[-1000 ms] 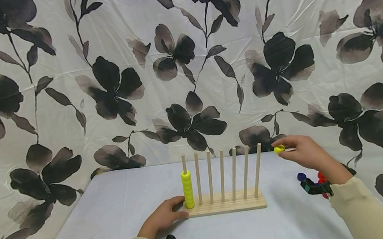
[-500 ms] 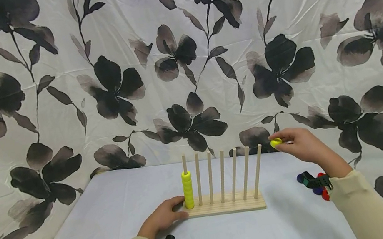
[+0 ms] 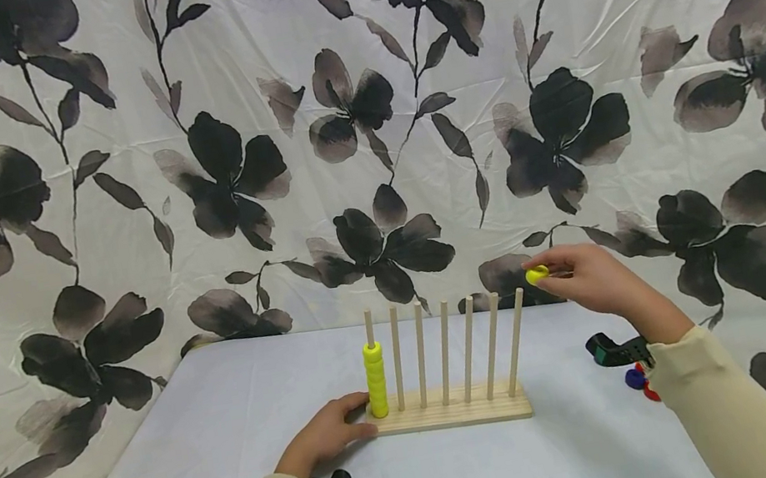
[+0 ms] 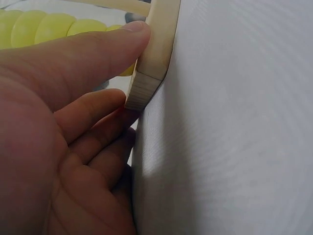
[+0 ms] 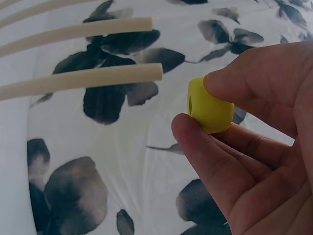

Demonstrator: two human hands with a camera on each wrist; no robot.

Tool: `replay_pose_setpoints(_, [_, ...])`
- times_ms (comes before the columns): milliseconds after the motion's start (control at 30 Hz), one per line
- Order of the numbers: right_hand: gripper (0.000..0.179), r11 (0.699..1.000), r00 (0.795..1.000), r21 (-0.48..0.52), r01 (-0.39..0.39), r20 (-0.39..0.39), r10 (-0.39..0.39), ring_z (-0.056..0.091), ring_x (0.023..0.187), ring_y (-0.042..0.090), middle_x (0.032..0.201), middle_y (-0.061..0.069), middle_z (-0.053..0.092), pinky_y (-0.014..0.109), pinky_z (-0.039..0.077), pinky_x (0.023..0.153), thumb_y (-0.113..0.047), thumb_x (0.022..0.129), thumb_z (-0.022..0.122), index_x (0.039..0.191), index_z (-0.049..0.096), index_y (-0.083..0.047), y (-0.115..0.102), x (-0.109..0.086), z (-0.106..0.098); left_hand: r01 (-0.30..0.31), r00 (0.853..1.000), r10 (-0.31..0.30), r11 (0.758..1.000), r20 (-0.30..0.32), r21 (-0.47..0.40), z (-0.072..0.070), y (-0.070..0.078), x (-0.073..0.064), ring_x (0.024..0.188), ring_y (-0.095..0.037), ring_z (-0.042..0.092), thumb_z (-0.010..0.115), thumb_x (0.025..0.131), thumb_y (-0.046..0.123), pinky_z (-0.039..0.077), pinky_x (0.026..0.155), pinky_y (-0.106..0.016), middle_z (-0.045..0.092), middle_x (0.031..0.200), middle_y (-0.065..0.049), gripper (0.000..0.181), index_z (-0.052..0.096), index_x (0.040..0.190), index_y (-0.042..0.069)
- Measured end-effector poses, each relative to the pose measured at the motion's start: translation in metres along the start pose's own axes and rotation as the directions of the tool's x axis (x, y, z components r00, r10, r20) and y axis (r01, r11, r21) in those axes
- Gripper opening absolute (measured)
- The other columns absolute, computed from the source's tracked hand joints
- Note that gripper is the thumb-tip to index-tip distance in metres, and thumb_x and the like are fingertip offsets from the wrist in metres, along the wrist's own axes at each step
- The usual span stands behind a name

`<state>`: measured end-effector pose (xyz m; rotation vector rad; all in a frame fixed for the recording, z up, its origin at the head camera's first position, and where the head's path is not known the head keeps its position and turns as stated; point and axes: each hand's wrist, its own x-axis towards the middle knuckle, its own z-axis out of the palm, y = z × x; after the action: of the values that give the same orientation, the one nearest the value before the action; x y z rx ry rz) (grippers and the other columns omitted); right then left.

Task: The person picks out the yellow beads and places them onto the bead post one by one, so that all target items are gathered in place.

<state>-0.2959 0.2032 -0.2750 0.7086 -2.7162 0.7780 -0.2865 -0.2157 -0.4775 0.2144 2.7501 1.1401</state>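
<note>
A wooden peg rack (image 3: 451, 411) stands on the table, its upright pegs in a row. Yellow beads (image 3: 375, 380) are stacked on its leftmost peg, whose top stays bare. My left hand (image 3: 326, 434) grips the left end of the base, thumb at the front; in the left wrist view the thumb (image 4: 98, 56) lies against the wood and the fingers curl at its end. My right hand (image 3: 588, 281) pinches a single yellow bead (image 5: 211, 105) between thumb and fingertips, above and right of the rightmost peg (image 5: 88, 81). The bead's hole faces that peg, and the two are apart.
Dark blue beads (image 3: 635, 379) and red beads (image 3: 651, 392) lie on the table at the right, partly hidden by the right wrist. A white cloth (image 3: 244, 406) covers the table. Behind it hangs a floral curtain (image 3: 357, 175).
My right hand has moved left and upward with the yellow bead, nearer to the rightmost peg's top. The left hand and the rack have stayed in place.
</note>
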Motion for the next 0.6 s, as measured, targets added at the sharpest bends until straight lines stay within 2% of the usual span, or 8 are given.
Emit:
replay_pose_setpoints(367, [0.028, 0.995, 0.995, -0.027, 0.099, -0.020, -0.100, 0.064, 0.106, 0.032, 0.123, 0.013, 0.066, 0.048, 0.057, 0.087, -0.018, 0.094, 0.063, 0.122, 0.068, -0.016, -0.016, 0.010, 0.003, 0.001, 1.000, -0.001, 1.000, -0.005, -0.001, 0.000, 0.001, -0.001, 0.140, -0.037, 0.037, 0.078, 0.079, 0.038, 0.030, 0.113, -0.061, 0.050, 0.146, -0.008, 0.066, 0.054, 0.138, 0.019])
replay_pose_setpoints(600, [0.027, 0.994, 0.994, 0.008, 0.111, -0.007, -0.111, 0.066, 0.109, 0.034, 0.125, 0.013, 0.065, 0.049, 0.057, 0.089, -0.017, 0.094, 0.063, 0.120, 0.068, -0.016, -0.024, 0.018, 0.009, 0.003, 1.000, -0.003, 1.000, -0.005, -0.012, 0.000, 0.002, -0.002, 0.141, -0.037, 0.037, 0.078, 0.079, 0.037, 0.030, 0.113, -0.061, 0.050, 0.146, -0.009, 0.067, 0.054, 0.138, 0.018])
